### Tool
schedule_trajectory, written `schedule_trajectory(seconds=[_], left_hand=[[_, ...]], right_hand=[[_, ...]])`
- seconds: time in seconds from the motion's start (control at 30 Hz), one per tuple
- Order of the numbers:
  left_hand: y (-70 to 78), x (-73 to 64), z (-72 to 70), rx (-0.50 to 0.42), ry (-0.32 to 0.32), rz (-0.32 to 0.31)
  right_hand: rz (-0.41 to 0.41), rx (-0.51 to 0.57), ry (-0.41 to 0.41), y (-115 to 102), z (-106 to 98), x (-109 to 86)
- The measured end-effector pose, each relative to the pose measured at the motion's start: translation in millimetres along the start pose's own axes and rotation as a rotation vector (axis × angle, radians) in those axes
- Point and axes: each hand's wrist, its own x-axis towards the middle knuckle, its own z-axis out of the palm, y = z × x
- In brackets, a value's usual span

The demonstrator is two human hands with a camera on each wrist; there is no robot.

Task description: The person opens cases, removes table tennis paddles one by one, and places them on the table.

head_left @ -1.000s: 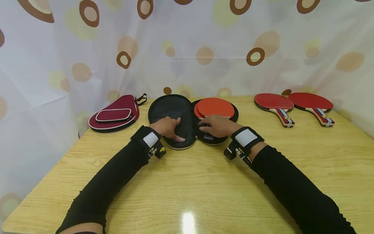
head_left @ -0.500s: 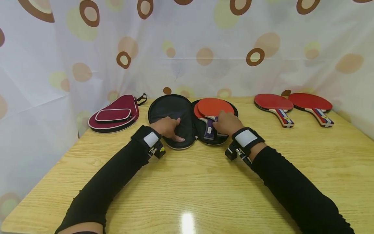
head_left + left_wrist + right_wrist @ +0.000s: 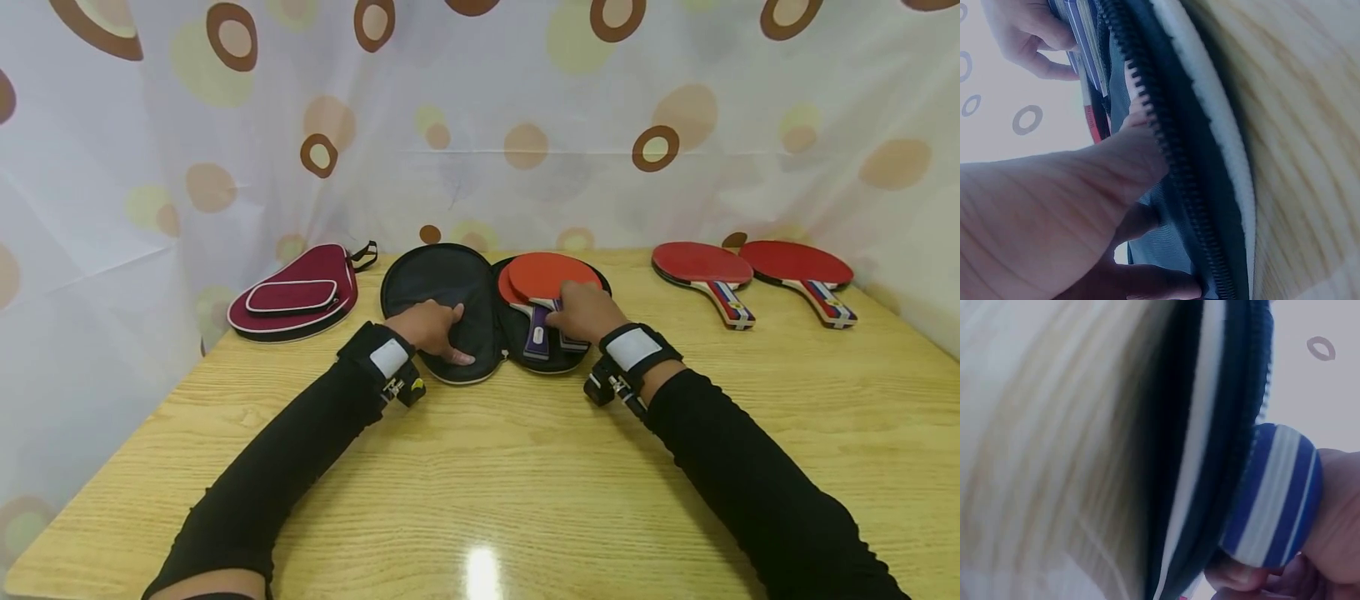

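Note:
A black paddle case (image 3: 438, 279) lies unzipped and spread flat on the table. On its right half are two table tennis paddles with orange-red faces and blue handles. My right hand (image 3: 588, 312) grips the handle of the upper paddle (image 3: 553, 273); its striped blue-and-white butt shows in the right wrist view. The lower paddle (image 3: 537, 332) lies partly covered to the left of it. My left hand (image 3: 427, 325) rests on the case's left half, thumb and fingers spread. In the left wrist view, those fingers (image 3: 1160, 284) touch the dark lining inside the zipper edge.
A maroon paddle case (image 3: 292, 292) with a small front pocket lies at the back left. Two more red paddles, the nearer one (image 3: 702, 262) and the farther one (image 3: 797, 261), lie at the back right. A patterned curtain (image 3: 480, 100) hangs behind the table (image 3: 420, 500).
My right hand has moved slightly right from above the two handles and now holds the upper paddle's handle, uncovering the lower one's. My left hand has stayed in place.

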Motion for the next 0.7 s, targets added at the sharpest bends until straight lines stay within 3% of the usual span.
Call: schedule_trajectory(seconds=[0.17, 0.33, 0.7], left_hand=[[2.6, -0.8, -1.3, 0.016, 0.000, 0.009], [4.6, -1.7, -2.9, 0.028, 0.011, 0.020], [1.0, -2.8, 2.1, 0.015, -0.009, -0.008]], right_hand=[[-0.022, 0.011, 0.033, 8, -9, -2.4], [-0.042, -0.024, 0.079, 21, -33, -15.5], [0.004, -0.142, 0.120, 83, -92, -80.8]])
